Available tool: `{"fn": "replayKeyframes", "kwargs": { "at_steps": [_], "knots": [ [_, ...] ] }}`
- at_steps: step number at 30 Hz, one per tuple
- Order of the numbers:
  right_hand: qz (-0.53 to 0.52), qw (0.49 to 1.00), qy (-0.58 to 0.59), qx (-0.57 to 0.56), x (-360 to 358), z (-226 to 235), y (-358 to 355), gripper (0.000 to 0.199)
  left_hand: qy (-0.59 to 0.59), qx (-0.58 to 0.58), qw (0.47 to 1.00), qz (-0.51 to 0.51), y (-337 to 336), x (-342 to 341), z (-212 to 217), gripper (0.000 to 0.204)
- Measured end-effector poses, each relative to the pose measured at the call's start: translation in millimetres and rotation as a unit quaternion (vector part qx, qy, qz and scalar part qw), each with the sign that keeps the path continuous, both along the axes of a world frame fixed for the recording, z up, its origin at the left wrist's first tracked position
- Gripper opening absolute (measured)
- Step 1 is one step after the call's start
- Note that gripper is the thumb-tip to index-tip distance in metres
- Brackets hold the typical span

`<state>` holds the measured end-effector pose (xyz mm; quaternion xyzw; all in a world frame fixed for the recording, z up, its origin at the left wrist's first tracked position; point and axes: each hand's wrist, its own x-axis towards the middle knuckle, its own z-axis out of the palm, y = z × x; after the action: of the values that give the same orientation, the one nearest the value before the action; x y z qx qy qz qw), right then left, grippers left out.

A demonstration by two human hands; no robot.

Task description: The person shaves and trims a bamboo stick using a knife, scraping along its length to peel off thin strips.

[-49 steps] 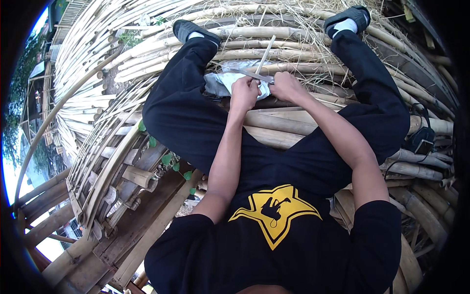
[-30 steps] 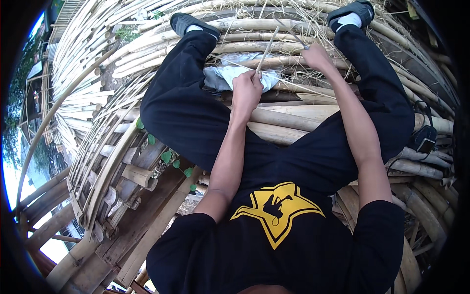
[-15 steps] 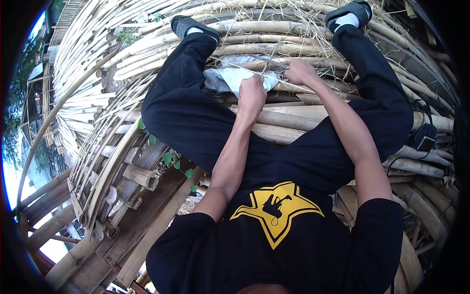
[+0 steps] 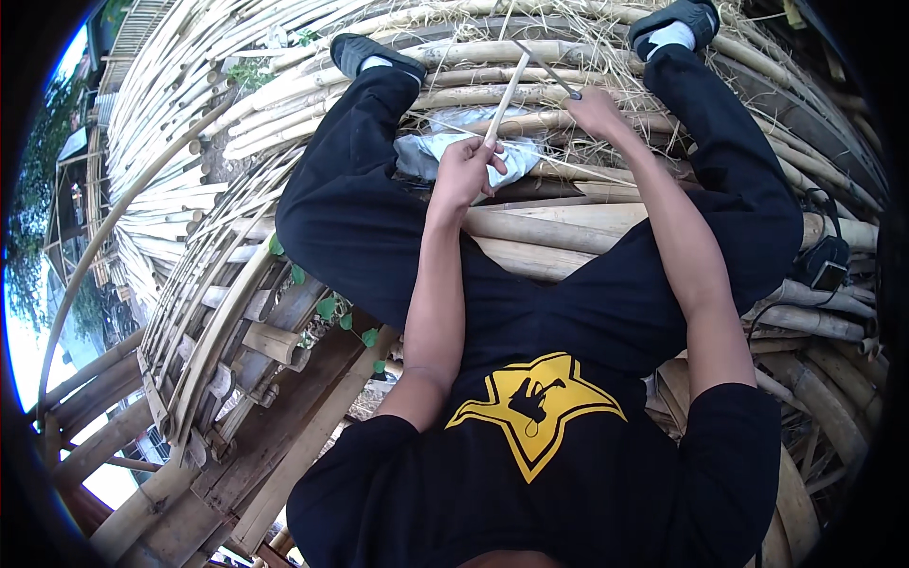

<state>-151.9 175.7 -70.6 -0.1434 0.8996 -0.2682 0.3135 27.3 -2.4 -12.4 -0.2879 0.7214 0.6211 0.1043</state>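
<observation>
My left hand [image 4: 464,172] pinches the lower end of a pale bamboo strip [image 4: 507,95], which points away from me and slightly to the right. Its other fingers are loosely curled. To the right, my right hand [image 4: 597,114] is closed on a knife, and its thin dark blade [image 4: 544,66] slants up and left toward the strip's far part. I cannot tell whether the blade touches the strip. Below the strip, a crumpled whitish sheet [image 4: 519,163] lies on the bamboo between my legs.
Bamboo poles [image 4: 549,225] lie beneath and around my spread legs, with dry shavings [image 4: 606,43] strewn between my feet. On the right, a small black device [image 4: 826,263] with a cord rests on the poles. Stacked split bamboo [image 4: 204,322] and a brown beam [image 4: 275,417] are at the left.
My left hand has shifted slightly left and nearer to me, with its fingers loosened. The strip now stands out lengthwise. My right hand has moved up and right, and the blade now tilts upward.
</observation>
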Motion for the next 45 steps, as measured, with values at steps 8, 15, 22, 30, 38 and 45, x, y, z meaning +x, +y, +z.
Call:
{"fn": "replayKeyframes", "kwargs": {
  "at_steps": [8, 15, 22, 30, 38, 45],
  "knots": [
    [0.056, 0.998, 0.005, -0.033, 65, 12, -34, 0.036, 0.030, 0.193, 0.981, 0.012, -1, -2, 5, 0.029],
    [0.094, 0.995, 0.010, -0.031, 77, 27, -34, 0.036, 0.035, 0.145, 0.988, 0.046, -2, -4, 10, 0.027],
    [0.097, 0.995, -0.011, 0.001, 82, 48, -31, 0.032, 0.005, 0.121, 0.990, 0.067, 3, -8, 10, 0.025],
    [0.117, 0.992, -0.004, 0.038, 87, 42, -26, 0.031, -0.019, 0.153, 0.985, 0.072, 12, -3, -11, 0.026],
    [0.129, 0.987, 0.050, 0.079, 57, 5, -18, 0.033, -0.048, 0.162, 0.984, 0.058, 13, -2, -19, 0.026],
    [-0.198, 0.976, -0.064, 0.071, -32, -32, 52, 0.044, -0.041, 0.211, 0.976, 0.031, 17, 5, 3, 0.027]
  ]
}}
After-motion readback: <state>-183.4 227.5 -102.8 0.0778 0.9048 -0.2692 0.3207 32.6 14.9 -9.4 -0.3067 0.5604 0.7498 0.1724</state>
